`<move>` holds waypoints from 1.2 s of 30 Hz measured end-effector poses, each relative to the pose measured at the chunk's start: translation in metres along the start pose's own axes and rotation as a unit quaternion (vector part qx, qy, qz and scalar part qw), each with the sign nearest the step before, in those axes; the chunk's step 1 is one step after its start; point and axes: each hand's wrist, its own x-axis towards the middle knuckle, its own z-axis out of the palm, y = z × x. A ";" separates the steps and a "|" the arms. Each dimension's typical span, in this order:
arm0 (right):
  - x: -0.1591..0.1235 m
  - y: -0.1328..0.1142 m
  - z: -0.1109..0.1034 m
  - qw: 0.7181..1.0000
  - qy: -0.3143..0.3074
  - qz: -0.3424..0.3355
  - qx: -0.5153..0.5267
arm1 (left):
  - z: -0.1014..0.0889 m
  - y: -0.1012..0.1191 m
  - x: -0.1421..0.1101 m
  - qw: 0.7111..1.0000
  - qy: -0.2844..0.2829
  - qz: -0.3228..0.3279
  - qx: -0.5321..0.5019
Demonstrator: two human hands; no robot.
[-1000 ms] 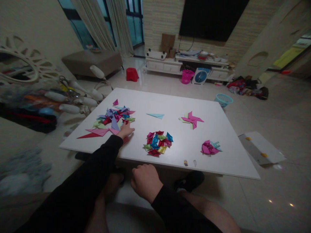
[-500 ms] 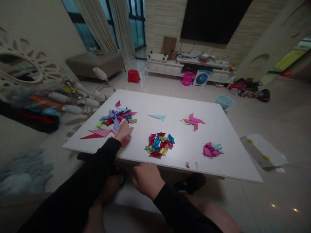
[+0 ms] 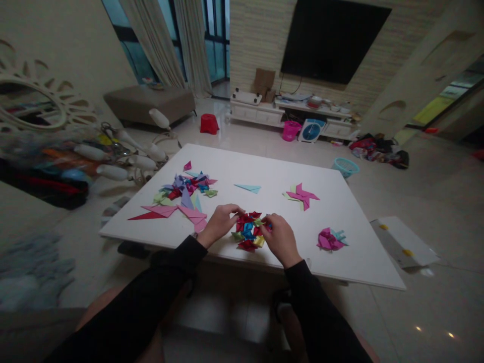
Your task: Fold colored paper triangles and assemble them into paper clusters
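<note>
On the white table (image 3: pixel 264 171) lies a small heap of folded paper pieces (image 3: pixel 248 231) in red, blue, yellow and green. My left hand (image 3: pixel 220 223) rests at the heap's left edge with its fingers curled onto the pieces. At the heap's right edge my right hand (image 3: pixel 280 239) has its fingers bent over the pieces. I cannot make out whether either hand grips a piece. Both arms wear black sleeves.
A larger scatter of coloured paper pieces (image 3: pixel 185 189) lies at the table's left. A light blue triangle (image 3: pixel 248 188), a pink and green paper pinwheel (image 3: pixel 301 194) and a pink paper cluster (image 3: pixel 330 239) also lie on the table. A white lamp frame (image 3: pixel 124 151) stands left of the table.
My left hand has left the scattered pile and come right to the small heap. My right hand has risen from below the table edge onto the heap's right side.
</note>
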 end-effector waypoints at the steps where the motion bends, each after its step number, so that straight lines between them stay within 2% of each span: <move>1: 0.000 0.002 0.001 1.000 0.009 -0.007 0.009 | 0.001 0.003 -0.004 1.000 -0.015 0.013 0.005; 8: 0.000 -0.006 0.009 0.998 -0.014 -0.058 0.027 | 0.004 0.006 -0.015 0.996 -0.058 0.060 0.024; 15: 0.004 -0.005 0.007 0.997 -0.039 -0.056 -0.029 | 0.008 0.008 -0.016 0.993 -0.076 0.085 0.025; 21: 0.006 0.027 -0.002 0.992 -0.069 0.018 -0.104 | 0.008 0.008 -0.015 0.995 -0.049 0.082 0.021; 26: 0.002 0.059 0.006 0.975 -0.160 0.072 -0.133 | 0.005 0.005 -0.014 0.995 -0.052 0.078 0.020; 31: 0.000 0.079 0.027 0.960 -0.205 0.068 -0.180 | 0.004 0.004 -0.012 0.994 -0.060 0.087 0.036; 36: 0.003 0.081 0.038 0.961 -0.209 0.019 -0.177 | 0.002 0.003 -0.011 0.994 -0.062 0.080 0.041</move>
